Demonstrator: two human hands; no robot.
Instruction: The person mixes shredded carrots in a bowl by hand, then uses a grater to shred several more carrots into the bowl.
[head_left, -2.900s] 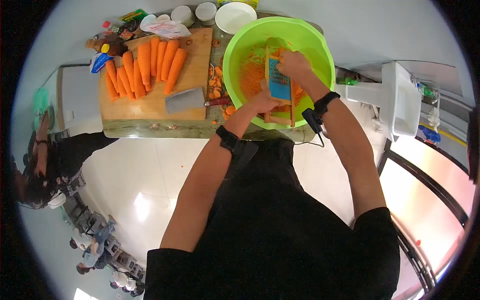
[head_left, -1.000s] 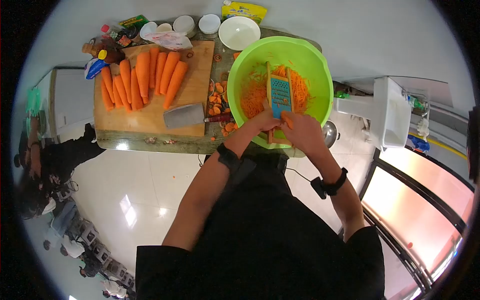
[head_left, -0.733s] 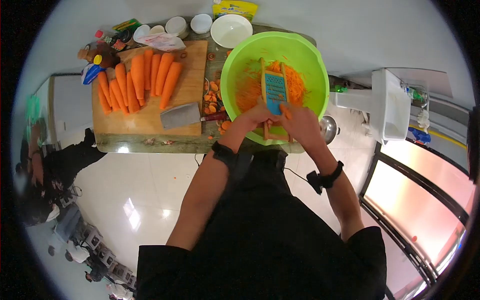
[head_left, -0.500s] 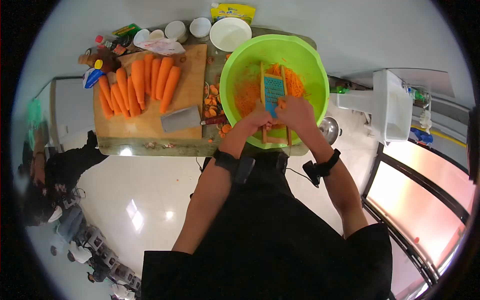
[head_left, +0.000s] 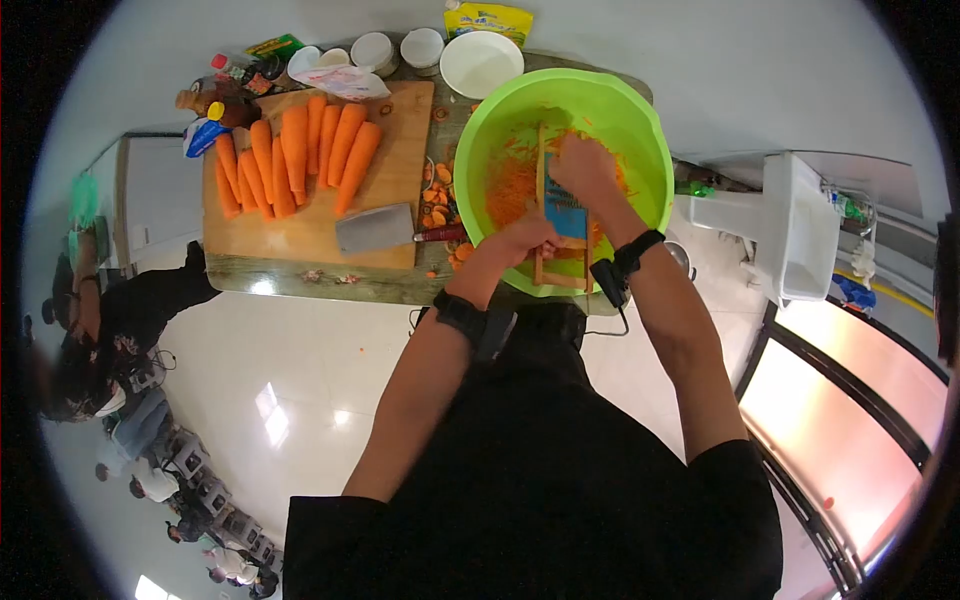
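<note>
A grater (head_left: 567,222) with a blue plate and wooden frame leans inside the large green basin (head_left: 655,140). My left hand (head_left: 528,238) is closed round the lower part of its frame. On the upper part of the blue plate, my right hand (head_left: 584,168) is closed over a carrot piece, which the fingers now mostly hide. Shredded carrot (head_left: 512,190) lies in the basin under and beside the grater.
Several whole peeled carrots (head_left: 294,150) and a cleaver (head_left: 374,232) lie on a wooden cutting board (head_left: 310,240). Carrot scraps (head_left: 438,198) sit between board and basin. A white bowl (head_left: 482,65), cups and bottles stand behind. Another person (head_left: 130,320) is at far left.
My right hand has slid up the grater, away from my body, leaving more of the lower blue plate showing. My left hand stays on the frame. The whole view has shifted slightly.
</note>
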